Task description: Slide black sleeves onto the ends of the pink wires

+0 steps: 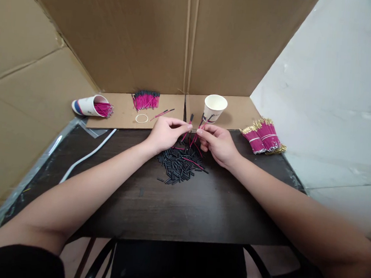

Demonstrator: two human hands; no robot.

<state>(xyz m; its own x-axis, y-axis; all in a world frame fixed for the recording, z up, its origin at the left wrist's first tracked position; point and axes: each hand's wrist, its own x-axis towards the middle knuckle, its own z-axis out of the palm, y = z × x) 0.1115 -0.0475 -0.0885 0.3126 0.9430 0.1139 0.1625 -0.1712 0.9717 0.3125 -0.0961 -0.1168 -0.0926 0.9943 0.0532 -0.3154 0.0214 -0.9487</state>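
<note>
My left hand (168,134) is closed in a pinch over the pile of short black sleeves (178,168). A black-tipped pink wire (191,118) stands up at its fingertips. Close by on the right, my right hand (219,144) pinches several thin pink wires (200,124), with the other fingers curled under. The fingertips of both hands are almost touching, and the exact contact is too small to make out. A few pink wires (192,161) lie across the sleeves below.
Behind my right hand stands a white paper cup (214,109). Banded bundles of pink wires with gold ends (264,136) lie at right. Black-tipped wires (146,100), a rubber band (141,118) and a tipped cup of pink wires (87,105) are at left. Cardboard walls (142,33) rise behind.
</note>
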